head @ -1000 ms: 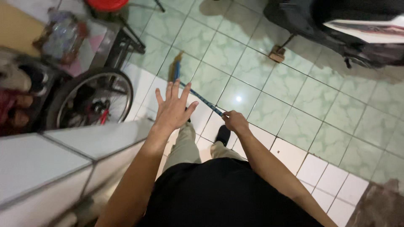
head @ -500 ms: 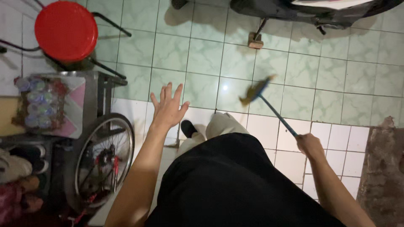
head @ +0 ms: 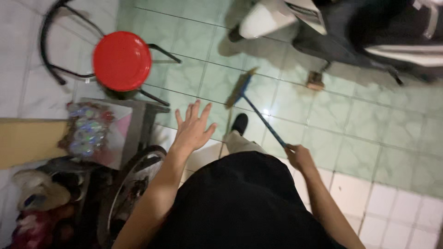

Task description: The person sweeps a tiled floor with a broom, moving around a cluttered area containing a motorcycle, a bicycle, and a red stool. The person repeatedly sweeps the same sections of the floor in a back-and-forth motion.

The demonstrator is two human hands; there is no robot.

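My right hand (head: 299, 157) grips the end of a thin blue broom handle (head: 264, 121). The handle slants up and left to the broom head (head: 238, 88), which rests on the green tiled floor (head: 300, 110). My left hand (head: 193, 128) is stretched out in front of me with fingers spread, holding nothing, above the edge of a small metal table (head: 134, 124). My black shoe (head: 239, 123) and pale trouser leg show between the two hands.
A red round stool (head: 122, 61) with black legs stands at upper left. A pack of cups (head: 87, 129) lies on the metal table. A bicycle wheel (head: 134, 184) and shoes sit lower left. A dark scooter (head: 350, 32) fills the upper right.
The broom head has swung left across the floor, and my right hand has shifted left with it. The view has moved up and left. My left hand stays spread.
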